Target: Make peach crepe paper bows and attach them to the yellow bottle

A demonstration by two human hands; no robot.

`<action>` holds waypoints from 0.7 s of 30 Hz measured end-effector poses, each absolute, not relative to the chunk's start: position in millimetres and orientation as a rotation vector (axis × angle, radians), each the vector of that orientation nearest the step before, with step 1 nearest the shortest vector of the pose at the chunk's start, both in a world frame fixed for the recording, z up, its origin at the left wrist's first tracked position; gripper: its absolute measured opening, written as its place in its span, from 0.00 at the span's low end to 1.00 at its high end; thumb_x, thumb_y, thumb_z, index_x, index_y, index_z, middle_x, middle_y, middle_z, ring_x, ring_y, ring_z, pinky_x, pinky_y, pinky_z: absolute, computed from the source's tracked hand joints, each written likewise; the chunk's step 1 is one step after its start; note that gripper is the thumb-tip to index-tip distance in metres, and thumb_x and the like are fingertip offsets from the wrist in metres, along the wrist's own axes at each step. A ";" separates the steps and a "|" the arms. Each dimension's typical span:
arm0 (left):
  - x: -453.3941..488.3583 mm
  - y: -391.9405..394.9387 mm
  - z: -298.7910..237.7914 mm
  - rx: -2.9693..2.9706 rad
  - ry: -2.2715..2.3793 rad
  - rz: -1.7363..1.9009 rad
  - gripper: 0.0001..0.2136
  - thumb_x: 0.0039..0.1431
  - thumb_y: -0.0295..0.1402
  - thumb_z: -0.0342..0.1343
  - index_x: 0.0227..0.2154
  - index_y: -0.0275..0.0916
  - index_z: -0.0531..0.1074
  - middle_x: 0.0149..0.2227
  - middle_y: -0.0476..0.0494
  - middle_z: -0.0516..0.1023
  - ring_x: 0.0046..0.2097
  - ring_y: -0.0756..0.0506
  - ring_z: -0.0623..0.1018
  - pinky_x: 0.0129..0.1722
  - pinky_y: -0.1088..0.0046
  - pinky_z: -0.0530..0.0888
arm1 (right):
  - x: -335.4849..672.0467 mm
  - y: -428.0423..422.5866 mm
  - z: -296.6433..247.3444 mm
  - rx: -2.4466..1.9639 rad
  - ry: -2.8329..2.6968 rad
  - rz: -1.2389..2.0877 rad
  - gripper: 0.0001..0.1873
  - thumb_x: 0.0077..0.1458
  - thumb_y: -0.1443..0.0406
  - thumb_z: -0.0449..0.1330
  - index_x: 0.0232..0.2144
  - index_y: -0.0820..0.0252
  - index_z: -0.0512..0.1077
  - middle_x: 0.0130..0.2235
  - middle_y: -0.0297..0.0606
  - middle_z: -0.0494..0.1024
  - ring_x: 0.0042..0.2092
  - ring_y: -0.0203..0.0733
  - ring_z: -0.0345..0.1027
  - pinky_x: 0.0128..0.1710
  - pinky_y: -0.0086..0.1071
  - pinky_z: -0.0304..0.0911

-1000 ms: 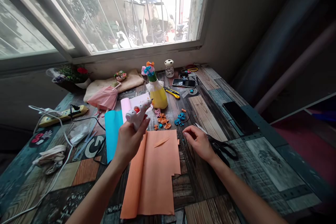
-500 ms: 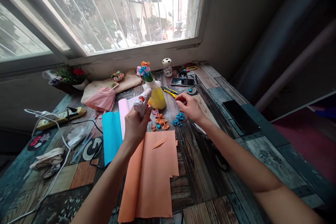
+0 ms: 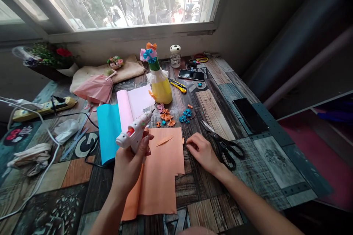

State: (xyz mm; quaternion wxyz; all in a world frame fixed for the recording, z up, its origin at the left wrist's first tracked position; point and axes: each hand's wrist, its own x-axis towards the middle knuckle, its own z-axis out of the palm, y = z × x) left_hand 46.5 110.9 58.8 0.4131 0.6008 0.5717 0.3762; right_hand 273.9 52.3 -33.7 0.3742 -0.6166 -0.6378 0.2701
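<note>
My left hand (image 3: 129, 163) is wrapped round the handle of a white glue gun (image 3: 135, 129), whose nozzle tilts up and to the right above the orange crepe paper (image 3: 162, 176). On the table just right of the paper, my right hand (image 3: 202, 152) has its fingers curled, thumb and forefinger close together. Its fingertips are by a small orange paper scrap (image 3: 183, 140); whether they grip anything is hidden. Orange paper flowers (image 3: 165, 114) and blue paper flowers (image 3: 185, 116) lie beyond the paper. Behind them stands a yellow bottle vase (image 3: 162, 90) topped with paper flowers.
Black scissors (image 3: 223, 143) lie open right of my right hand. A dark phone (image 3: 250, 115) is further right. A yellow cutter (image 3: 178, 85) lies beside the vase. Blue paper (image 3: 109, 132) and pink paper rolls (image 3: 126, 108), a doll (image 3: 95, 86) and a power strip (image 3: 45, 108) occupy the left.
My left hand has drawn the glue gun back from the vase, down and toward me. My right hand has come down from beside the cutter to the orange paper's right edge. The view has tipped downward.
</note>
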 end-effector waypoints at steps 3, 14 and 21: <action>45.8 107.9 55.2 1.434 1.405 0.885 0.16 0.58 0.46 0.56 0.39 0.38 0.72 0.27 0.48 0.73 0.25 0.50 0.70 0.22 0.76 0.66 | 267.6 54.7 -45.9 -1.616 -1.655 0.622 0.10 0.56 0.76 0.55 0.36 0.59 0.70 0.38 0.38 0.70 0.37 0.39 0.67 0.35 0.30 0.63; 49.5 108.9 48.5 1.374 1.369 0.873 0.16 0.58 0.46 0.57 0.38 0.37 0.72 0.30 0.47 0.73 0.26 0.50 0.69 0.25 0.75 0.66 | 265.0 61.8 -51.1 -1.650 -1.781 0.469 0.07 0.57 0.74 0.55 0.34 0.58 0.69 0.38 0.39 0.71 0.40 0.42 0.69 0.39 0.32 0.65; 49.2 109.8 44.5 1.363 1.348 0.850 0.15 0.59 0.46 0.56 0.38 0.38 0.72 0.27 0.49 0.71 0.27 0.50 0.68 0.26 0.76 0.64 | 261.2 64.5 -54.4 -1.695 -1.768 0.417 0.07 0.59 0.72 0.54 0.33 0.57 0.69 0.37 0.39 0.71 0.39 0.41 0.70 0.37 0.31 0.64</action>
